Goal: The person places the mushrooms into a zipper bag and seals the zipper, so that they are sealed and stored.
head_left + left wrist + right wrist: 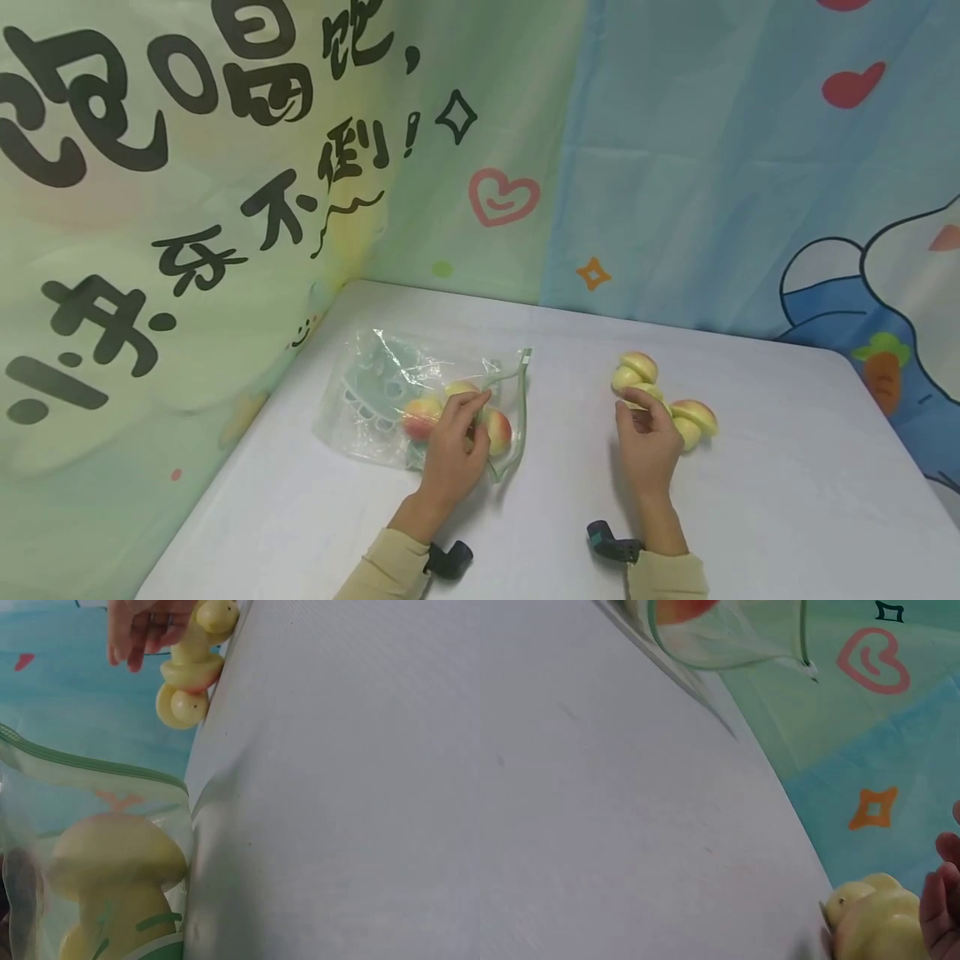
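Observation:
A clear plastic zip bag (360,450) with a green zip edge lies at the left, its mouth facing right and held open. Inside are several rounded yellow-and-red fruit-like pieces (498,432). My left hand (453,446) grips the bag near its mouth, thumb and fingertips at the upper edge. In the left wrist view the bag's zip edge (97,766) stands over a yellow piece (120,859). My right hand (648,442), fingers loosely bent, hovers right at a cluster of similar yellow-and-red pieces (693,417). The right wrist view shows its fingers (939,907) beside a yellow piece (877,922).
The white table (555,517) reaches back to a printed cloth backdrop (675,167) with hearts and lettering. A dark wrist camera (450,560) sits on the left wrist and another camera (611,543) on the right.

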The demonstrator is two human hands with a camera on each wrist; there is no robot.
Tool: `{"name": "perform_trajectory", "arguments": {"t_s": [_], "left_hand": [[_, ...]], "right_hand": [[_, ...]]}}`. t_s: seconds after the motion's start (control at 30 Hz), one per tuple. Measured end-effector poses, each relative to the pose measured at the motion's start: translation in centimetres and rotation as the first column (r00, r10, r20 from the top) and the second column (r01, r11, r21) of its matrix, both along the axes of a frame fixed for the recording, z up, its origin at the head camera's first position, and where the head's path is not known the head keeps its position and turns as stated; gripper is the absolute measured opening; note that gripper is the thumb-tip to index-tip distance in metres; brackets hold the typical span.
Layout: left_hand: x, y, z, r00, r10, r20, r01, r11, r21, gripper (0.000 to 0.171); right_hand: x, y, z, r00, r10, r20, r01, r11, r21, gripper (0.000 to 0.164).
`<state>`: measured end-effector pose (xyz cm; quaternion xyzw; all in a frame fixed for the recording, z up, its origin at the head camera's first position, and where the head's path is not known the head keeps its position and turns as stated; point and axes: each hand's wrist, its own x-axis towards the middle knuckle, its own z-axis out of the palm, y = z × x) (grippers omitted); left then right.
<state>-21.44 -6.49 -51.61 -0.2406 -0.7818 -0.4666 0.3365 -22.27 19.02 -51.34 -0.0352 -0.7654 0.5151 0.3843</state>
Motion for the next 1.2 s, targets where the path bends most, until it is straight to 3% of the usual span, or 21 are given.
{"name": "perform_trajectory", "arguments": {"t_s": [0.1,0.27,0.43,0.6,0.77,0.93,1.2], "left_hand": [[0.0,0.0,0.1,1.000,0.002,0.001,-0.002,1.000,0.002,0.045],[0.1,-0.1,0.2,1.000,0.006,0.015,-0.006,1.000,0.001,0.044],[0.1,-0.2,0.1,0.999,0.001,0.033,-0.002,1.000,0.007,0.043],[-0.1,-0.2,-0.2,1.000,-0.002,0.026,0.001,1.000,0.010,0.044],[-0.3,-0.1,-0.1,1.000,-0.002,0.022,0.002,1.000,0.013,0.044],[-0.3,-0.1,0.1,1.000,-0.006,0.026,0.006,1.000,0.011,0.043],[0.0,-0.2,0.0,0.999,0.009,0.031,-0.009,1.000,-0.007,0.044]], "right_hand": [[-0.4,1.3,-0.4,0.995,-0.083,-0.048,0.084,0.996,0.013,0.020],[-0.5,3.3,-0.4,0.968,-0.231,-0.100,0.233,0.973,0.007,0.022],[-0.1,4.5,-0.1,0.935,-0.354,-0.036,0.353,0.935,-0.038,0.022],[-0.2,5.4,-0.4,0.904,-0.423,0.062,0.424,0.906,-0.007,0.030],[-0.2,6.2,-0.8,0.903,-0.406,0.144,0.407,0.913,0.019,0.041],[0.0,6.8,-1.0,0.906,-0.300,0.297,0.311,0.950,0.011,0.056],[0.3,6.8,-1.6,0.893,-0.227,0.388,0.242,0.970,0.010,0.061]]}}
